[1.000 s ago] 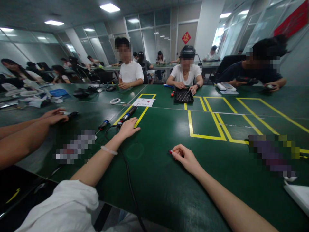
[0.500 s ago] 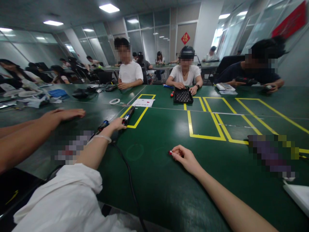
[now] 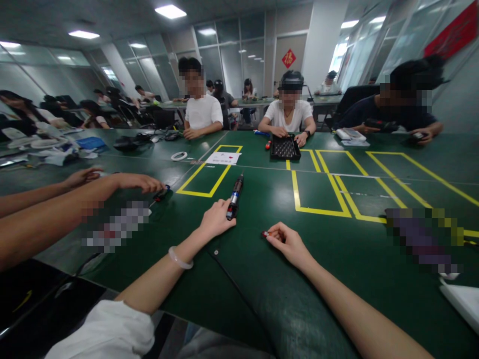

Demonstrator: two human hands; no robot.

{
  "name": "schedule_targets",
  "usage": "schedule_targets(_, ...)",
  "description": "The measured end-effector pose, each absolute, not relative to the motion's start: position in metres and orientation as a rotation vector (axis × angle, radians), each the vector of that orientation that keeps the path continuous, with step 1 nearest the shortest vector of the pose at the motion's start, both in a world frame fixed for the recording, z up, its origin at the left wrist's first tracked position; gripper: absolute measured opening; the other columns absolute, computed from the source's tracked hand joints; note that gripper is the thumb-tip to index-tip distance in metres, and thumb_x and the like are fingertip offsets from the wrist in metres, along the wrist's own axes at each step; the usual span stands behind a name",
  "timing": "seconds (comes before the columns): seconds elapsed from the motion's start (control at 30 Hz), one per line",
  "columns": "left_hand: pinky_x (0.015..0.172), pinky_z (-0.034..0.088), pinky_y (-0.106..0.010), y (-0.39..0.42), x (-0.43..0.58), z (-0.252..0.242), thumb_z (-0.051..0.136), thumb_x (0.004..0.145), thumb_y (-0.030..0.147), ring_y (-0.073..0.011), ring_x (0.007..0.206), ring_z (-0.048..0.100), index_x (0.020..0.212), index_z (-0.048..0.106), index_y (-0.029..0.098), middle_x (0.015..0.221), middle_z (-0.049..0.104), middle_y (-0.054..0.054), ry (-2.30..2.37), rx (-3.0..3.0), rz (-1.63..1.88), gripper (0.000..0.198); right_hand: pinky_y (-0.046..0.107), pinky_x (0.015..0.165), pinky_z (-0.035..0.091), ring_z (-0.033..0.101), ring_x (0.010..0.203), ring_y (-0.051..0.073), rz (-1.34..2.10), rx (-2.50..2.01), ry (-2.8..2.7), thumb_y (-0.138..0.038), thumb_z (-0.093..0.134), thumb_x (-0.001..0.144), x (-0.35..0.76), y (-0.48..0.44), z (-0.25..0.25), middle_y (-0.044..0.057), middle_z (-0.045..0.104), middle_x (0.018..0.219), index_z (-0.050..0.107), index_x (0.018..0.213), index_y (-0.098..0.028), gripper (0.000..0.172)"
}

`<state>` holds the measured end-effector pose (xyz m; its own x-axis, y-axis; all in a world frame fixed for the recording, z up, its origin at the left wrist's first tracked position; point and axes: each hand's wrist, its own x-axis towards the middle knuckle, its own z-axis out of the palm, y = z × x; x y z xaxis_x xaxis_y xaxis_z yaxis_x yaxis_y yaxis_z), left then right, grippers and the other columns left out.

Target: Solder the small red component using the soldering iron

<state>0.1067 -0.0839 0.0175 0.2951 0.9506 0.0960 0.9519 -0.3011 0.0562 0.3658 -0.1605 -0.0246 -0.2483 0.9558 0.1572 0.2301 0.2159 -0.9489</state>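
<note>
My left hand (image 3: 216,219) is closed around the lower part of an electric screwdriver (image 3: 236,193), a dark cylinder with a blue and silver band. The tool points away from me with its thin bit at the far end. My right hand (image 3: 286,243), resting on the green table, pinches a small red piece (image 3: 265,234) between thumb and fingers; its kind is too small to tell. A black cable (image 3: 239,291) trails from near my left wrist toward the table's front edge. Close to that wrist lies a small round ring (image 3: 216,253).
At my left, a co-worker's hand (image 3: 144,183) reaches to another blue and black tool (image 3: 163,192). Yellow tape rectangles (image 3: 322,213) mark the table (image 3: 374,279). Across it, a person works at a black tray (image 3: 285,148). A printed sheet (image 3: 223,158) and a white tape roll (image 3: 178,156) lie farther back.
My left hand has carried the screwdriver rightward and nearer, out of the taped rectangle. The co-worker's hand at left has moved right to the other tool. My right hand stays put.
</note>
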Motion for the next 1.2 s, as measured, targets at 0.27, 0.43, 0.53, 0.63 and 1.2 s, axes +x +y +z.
schedule_targets(0.27, 0.086, 0.046, -0.037, -0.136, 0.169, 0.022, 0.057, 0.077, 0.037, -0.0265, 0.103, 0.052, 0.138, 0.035, 0.021, 0.118, 0.053, -0.011, -1.599, -2.736, -0.268, 0.066, 0.026, 0.061, 0.044, 0.058, 0.065, 0.015, 0.894, -1.206, -1.711, -0.036, 0.059, 0.086, 0.367, -0.161, -0.023, 0.0, 0.062, 0.072, 0.058, 0.086, -0.019, 0.017)
schedule_targets(0.43, 0.088, 0.046, -0.038, -0.147, 0.179, 0.022, 0.058, 0.075, 0.034, -0.0276, 0.104, 0.051, 0.138, 0.036, 0.02, 0.121, 0.052, -0.012, -1.525, -2.821, -0.268, 0.068, 0.027, 0.061, 0.043, 0.059, 0.064, 0.016, 0.783, -1.288, -1.807, -0.031, 0.058, 0.085, 0.368, -0.161, -0.021, 0.0, 0.063, 0.069, 0.058, 0.083, -0.02, 0.01)
schedule_targets(0.53, 0.087, 0.046, -0.038, -0.151, 0.18, 0.022, 0.059, 0.075, 0.034, -0.0277, 0.104, 0.052, 0.139, 0.035, 0.02, 0.122, 0.052, -0.012, -1.499, -2.854, -0.272, 0.07, 0.029, 0.064, 0.042, 0.057, 0.066, 0.017, 0.699, -1.317, -1.9, -0.027, 0.062, 0.082, 0.366, -0.16, -0.022, 0.0, 0.062, 0.068, 0.057, 0.08, -0.021, 0.008)
schedule_targets(0.63, 0.088, 0.046, -0.039, -0.153, 0.181, 0.022, 0.059, 0.076, 0.034, -0.028, 0.105, 0.052, 0.139, 0.035, 0.021, 0.124, 0.052, -0.012, -1.495, -2.859, -0.274, 0.069, 0.028, 0.063, 0.042, 0.056, 0.063, 0.016, 0.748, -1.285, -1.873, -0.026, 0.062, 0.082, 0.365, -0.16, -0.024, -0.002, 0.06, 0.066, 0.055, 0.085, -0.021, 0.009)
schedule_targets(1.2, 0.086, 0.04, -0.039, -0.152, 0.188, 0.011, 0.046, 0.089, 0.049, -0.0282, 0.104, 0.05, 0.143, 0.032, 0.022, 0.119, 0.053, -0.013, -1.545, -2.684, -0.292, 0.061, 0.034, 0.079, 0.047, 0.061, 0.084, 0.021, 0.692, -1.21, -1.905, -0.017, 0.048, 0.086, 0.366, -0.166, -0.023, 0.005, 0.066, 0.089, 0.061, 0.096, -0.021, 0.016)
